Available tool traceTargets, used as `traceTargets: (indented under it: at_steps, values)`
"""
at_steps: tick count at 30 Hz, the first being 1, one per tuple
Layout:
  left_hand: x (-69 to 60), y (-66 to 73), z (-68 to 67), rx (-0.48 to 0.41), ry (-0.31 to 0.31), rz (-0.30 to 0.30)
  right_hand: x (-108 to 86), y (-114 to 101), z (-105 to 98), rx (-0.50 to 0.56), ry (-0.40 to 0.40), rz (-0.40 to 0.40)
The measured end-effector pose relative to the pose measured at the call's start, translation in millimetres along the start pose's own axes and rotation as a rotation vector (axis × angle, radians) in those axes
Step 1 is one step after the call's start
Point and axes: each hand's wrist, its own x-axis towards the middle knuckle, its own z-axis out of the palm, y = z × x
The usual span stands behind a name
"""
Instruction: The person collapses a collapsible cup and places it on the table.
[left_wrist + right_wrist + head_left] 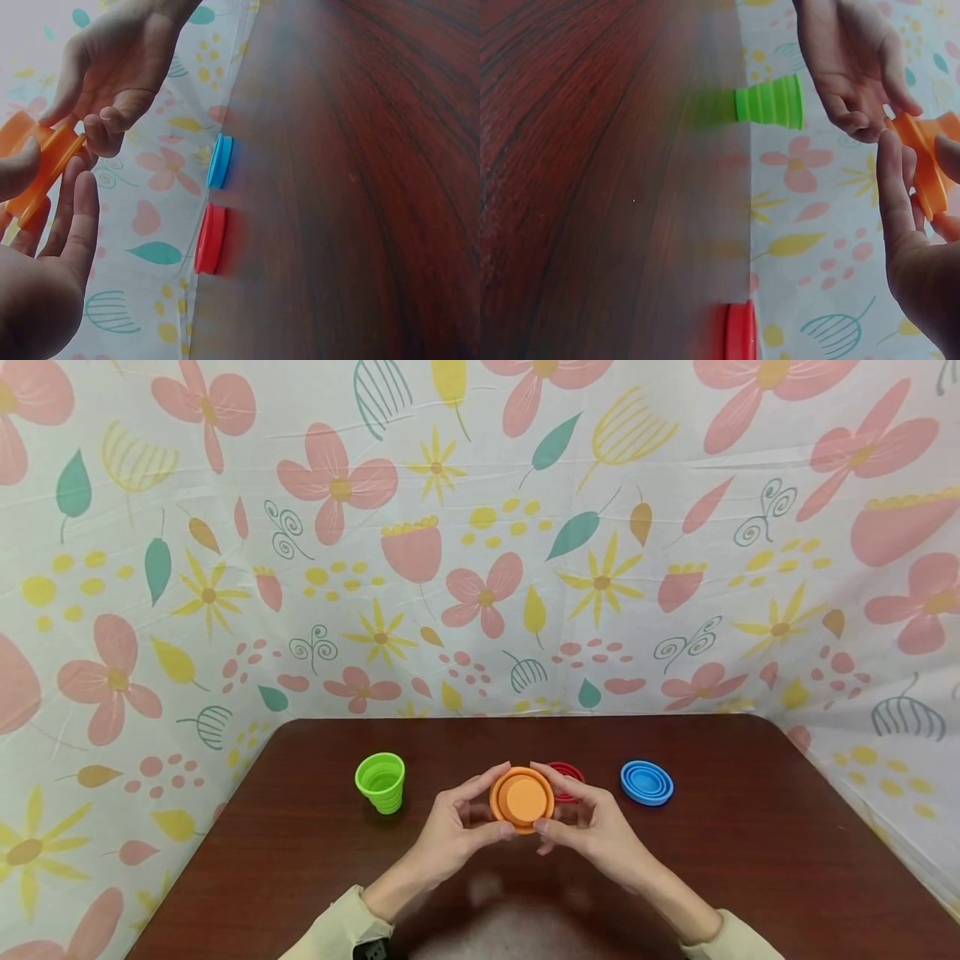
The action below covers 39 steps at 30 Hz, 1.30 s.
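Observation:
Above the table, both hands pinch an orange collapsible cup [522, 799] between fingers and thumbs. My left hand [447, 833] holds its left rim and my right hand [602, 837] its right rim. The cup's round base faces the head camera; in the left wrist view the orange cup [52, 161] looks partly pushed out, with a stepped body behind a wide rim. Behind the right fingers a red collapsible cup [567, 782] lies flat, partly hidden in the head view. To its right is a flat blue collapsible cup [647, 782].
A green collapsible cup [381, 782] stands extended on the left of the dark wooden table [300, 860]. Behind the table and along its sides hangs a white cloth [480, 510] printed with flowers and leaves.

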Motion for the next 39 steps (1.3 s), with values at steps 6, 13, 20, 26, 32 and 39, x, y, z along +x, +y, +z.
traceTargets:
  at_steps: [6,13,20,26,32,39]
  values:
    - [-0.2,1.3,-0.8,0.007,0.007,-0.004,0.7,0.0,-1.9,0.033,-0.038,-0.021]
    - [0.8,3.1,-1.9,-0.011,0.006,0.005,1.6,0.1,-5.4,0.064,-0.048,0.005]
    - [3.0,3.0,-1.5,-0.047,0.055,-0.029,1.8,-0.9,-5.1,0.046,-0.055,0.031]
    - [4.2,4.4,0.4,-0.037,0.078,-0.028,1.9,-3.1,-3.9,0.06,-0.051,0.055]
    - [4.9,3.5,0.4,-0.027,0.057,-0.008,2.3,-3.5,-3.5,0.075,-0.039,0.074]
    - [4.2,2.7,1.4,-0.054,0.059,-0.001,4.0,-3.5,-3.4,0.055,-0.032,0.057]
